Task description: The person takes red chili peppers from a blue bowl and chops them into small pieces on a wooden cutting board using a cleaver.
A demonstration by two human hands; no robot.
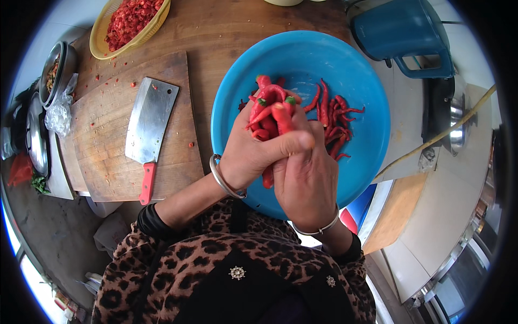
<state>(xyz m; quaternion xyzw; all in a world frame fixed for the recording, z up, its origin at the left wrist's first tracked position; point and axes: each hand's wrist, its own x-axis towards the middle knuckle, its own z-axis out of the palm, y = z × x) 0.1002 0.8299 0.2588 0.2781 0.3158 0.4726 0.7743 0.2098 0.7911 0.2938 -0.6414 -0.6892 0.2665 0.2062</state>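
Over a blue plastic basin (226, 77), my left hand (251, 150) clasps a bunch of red chili peppers (269, 111), some with green stem ends. My right hand (305, 178) presses against the same bunch from the right, and the left thumb lies across it. Parts of the peppers are hidden behind the fingers. More red chilies (334, 121), long and curled, lie on the basin's floor to the right of my hands. A cleaver (149, 121) with a red handle rests on the wooden cutting board (105, 158), left of the basin.
A yellow plastic basket (99, 38) of chopped red chilies stands at the back left. Metal bowls (50, 77) and a plastic bag (58, 119) are along the left edge. To the right are a blue electric kettle (400, 28) and a thin yellowish stick (445, 131). Chili bits dot the board.
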